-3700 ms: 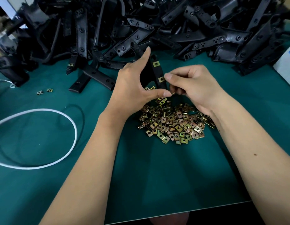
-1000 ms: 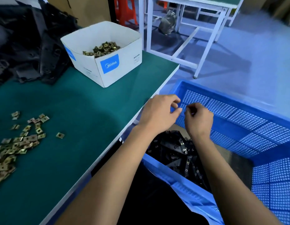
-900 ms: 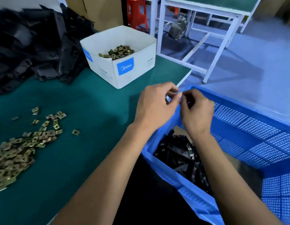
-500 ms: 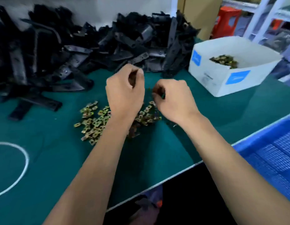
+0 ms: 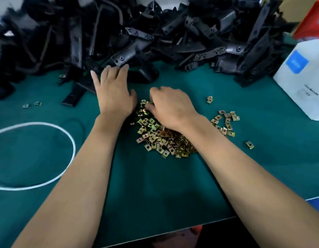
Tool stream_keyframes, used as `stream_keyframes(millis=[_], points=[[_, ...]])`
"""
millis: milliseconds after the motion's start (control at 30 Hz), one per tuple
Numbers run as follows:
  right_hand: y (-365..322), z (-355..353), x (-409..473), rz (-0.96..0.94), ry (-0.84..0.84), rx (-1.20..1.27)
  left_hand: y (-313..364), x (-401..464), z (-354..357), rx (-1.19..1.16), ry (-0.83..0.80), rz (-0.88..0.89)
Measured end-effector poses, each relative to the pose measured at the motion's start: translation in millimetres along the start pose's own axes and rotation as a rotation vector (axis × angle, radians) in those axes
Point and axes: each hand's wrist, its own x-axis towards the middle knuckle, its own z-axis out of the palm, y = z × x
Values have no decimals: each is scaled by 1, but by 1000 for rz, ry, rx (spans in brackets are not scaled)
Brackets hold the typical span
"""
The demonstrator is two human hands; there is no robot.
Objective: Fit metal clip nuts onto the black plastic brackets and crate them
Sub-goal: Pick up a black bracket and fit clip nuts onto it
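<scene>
Two bare arms reach out over the green table [image 5: 155, 190]. A white cord [image 5: 62, 133] lies in a loop on the left side of the table.

In the middle sits a heap of small gold clip nuts [image 5: 162, 140]. A few more nuts [image 5: 226, 120] lie spread out to the right of the heap, and two tiny ones [image 5: 31, 105] lie far off to the left.

The right hand [image 5: 170, 107] rests on the far end of the heap. Its fingers are bent down into the nuts. You cannot tell if it has a nut pinched, because the fingertips are hidden.

The left hand [image 5: 115, 93] is just beside it, a bit farther out. Its fingers are straight and spread, and it holds nothing. The fingertips [image 5: 125, 67] reach the edge of the big pile of black brackets [image 5: 155, 33], right by one bracket [image 5: 126, 55] with two holes.

The bracket pile fills the whole back of the table. It looks blurry on the left side.

A white box [image 5: 301, 81] with a blue patch stands at the right, near the pile.
</scene>
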Motion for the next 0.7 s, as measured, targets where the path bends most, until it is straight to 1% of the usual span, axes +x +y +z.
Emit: stream_keyframes(millis=[100, 233, 333, 433, 500, 600, 700], points=[[3, -1, -5, -74, 0, 55, 5, -3, 1, 58, 51, 11], [13, -5, -10, -123, -33, 117, 4, -4, 3, -61, 55, 78], [18, -8, -16, -131, -64, 249, 5, -2, 3, -176, 0, 111], [23, -15, -19, -168, -177, 290, 8, -5, 4, -231, -9, 90], [28, -18, -18, -175, -234, 336, 8, -7, 4, -192, -14, 60], [30, -18, -17, -171, -253, 403, 7, -9, 2, -158, 4, 26], [31, -18, -16, -174, -256, 396, 8, -13, -2, -217, 77, 12]])
